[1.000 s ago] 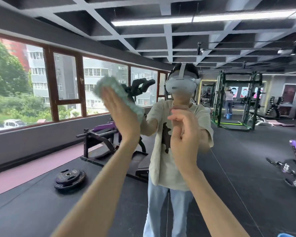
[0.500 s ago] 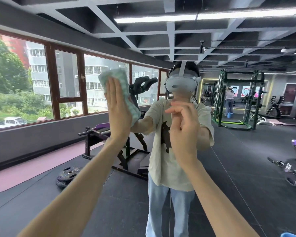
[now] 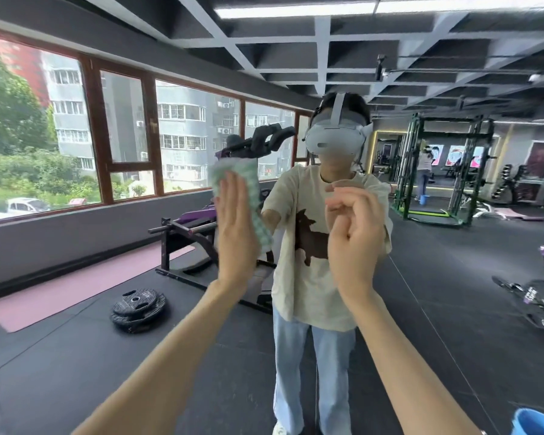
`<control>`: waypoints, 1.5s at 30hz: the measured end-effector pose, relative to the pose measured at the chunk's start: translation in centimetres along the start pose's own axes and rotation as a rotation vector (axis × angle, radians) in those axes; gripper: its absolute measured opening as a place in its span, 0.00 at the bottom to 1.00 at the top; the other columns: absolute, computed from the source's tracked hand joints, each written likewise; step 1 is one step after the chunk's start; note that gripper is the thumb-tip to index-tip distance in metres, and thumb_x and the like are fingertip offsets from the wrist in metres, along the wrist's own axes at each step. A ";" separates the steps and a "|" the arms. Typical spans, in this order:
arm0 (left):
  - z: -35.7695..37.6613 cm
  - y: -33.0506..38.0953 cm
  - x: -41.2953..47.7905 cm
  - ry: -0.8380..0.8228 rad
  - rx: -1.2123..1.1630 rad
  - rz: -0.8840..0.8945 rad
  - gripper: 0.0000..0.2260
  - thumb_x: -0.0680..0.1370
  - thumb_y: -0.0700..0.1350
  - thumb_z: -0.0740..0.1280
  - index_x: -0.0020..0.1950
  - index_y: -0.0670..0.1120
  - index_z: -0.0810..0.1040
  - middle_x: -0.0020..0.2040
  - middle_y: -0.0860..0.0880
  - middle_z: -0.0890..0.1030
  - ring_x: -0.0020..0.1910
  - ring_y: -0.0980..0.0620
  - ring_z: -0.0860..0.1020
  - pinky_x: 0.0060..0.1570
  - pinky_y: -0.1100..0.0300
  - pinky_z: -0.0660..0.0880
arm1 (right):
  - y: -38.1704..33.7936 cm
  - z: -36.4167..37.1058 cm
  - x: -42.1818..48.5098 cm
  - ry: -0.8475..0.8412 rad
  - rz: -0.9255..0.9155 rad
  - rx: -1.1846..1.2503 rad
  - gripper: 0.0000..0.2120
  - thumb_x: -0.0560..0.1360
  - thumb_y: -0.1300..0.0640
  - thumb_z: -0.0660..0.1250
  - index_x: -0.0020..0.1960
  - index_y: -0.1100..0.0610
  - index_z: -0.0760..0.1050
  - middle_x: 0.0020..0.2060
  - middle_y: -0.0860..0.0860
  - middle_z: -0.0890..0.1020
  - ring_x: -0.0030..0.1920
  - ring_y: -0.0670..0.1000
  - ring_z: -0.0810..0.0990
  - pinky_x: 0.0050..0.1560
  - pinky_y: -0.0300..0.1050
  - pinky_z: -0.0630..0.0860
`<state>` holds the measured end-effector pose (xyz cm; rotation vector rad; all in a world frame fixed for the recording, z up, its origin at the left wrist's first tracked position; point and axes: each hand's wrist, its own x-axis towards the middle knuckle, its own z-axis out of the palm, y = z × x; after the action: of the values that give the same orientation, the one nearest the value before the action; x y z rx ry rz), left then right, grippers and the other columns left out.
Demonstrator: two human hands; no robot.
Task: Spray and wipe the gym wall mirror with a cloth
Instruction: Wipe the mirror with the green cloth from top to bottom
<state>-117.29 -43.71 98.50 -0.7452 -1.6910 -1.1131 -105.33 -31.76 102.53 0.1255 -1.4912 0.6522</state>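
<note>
left hand [image 3: 236, 227] flat, fingers straight, presses cloth [image 3: 252, 180] on mirror [image 3: 453, 277] at mid-frame — flat palm rubs more glass. right hand [image 3: 355, 240] just right, loosely curled, holds nothing seen.

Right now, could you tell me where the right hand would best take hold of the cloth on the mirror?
I'd pinch the cloth by the strip showing right of the left hand, coming from the right: the flat palm covers its middle, while that edge is bare and nearest the right hand.
</note>
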 end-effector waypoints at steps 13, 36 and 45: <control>-0.9 -0.9 -7.8 -0.405 0.176 0.553 0.28 0.76 0.37 0.65 0.75 0.43 0.59 0.76 0.46 0.60 0.75 0.50 0.57 0.71 0.50 0.59 | -0.2 -0.1 -9.4 -0.226 0.025 -0.156 0.17 0.70 0.65 0.53 0.53 0.60 0.76 0.51 0.51 0.78 0.55 0.51 0.75 0.59 0.45 0.72; -11.1 -4.1 0.4 -0.295 -0.045 0.015 0.19 0.65 0.26 0.57 0.36 0.44 0.82 0.44 0.51 0.82 0.45 0.47 0.78 0.49 0.52 0.75 | -3.8 10.9 7.3 -0.107 -0.233 -0.684 0.26 0.81 0.58 0.54 0.77 0.60 0.51 0.77 0.57 0.55 0.77 0.55 0.51 0.76 0.46 0.40; -12.7 -4.4 -6.4 -0.380 0.141 -0.250 0.18 0.69 0.27 0.57 0.33 0.46 0.82 0.41 0.51 0.79 0.44 0.47 0.76 0.49 0.55 0.72 | 3.0 7.6 -13.9 -0.884 -0.952 -0.773 0.29 0.76 0.66 0.45 0.76 0.56 0.60 0.75 0.51 0.61 0.75 0.50 0.60 0.77 0.47 0.45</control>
<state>-113.89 -57.09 92.83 -0.6999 -2.2091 -1.0517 -112.68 -37.30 89.33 0.5238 -2.1399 -0.8690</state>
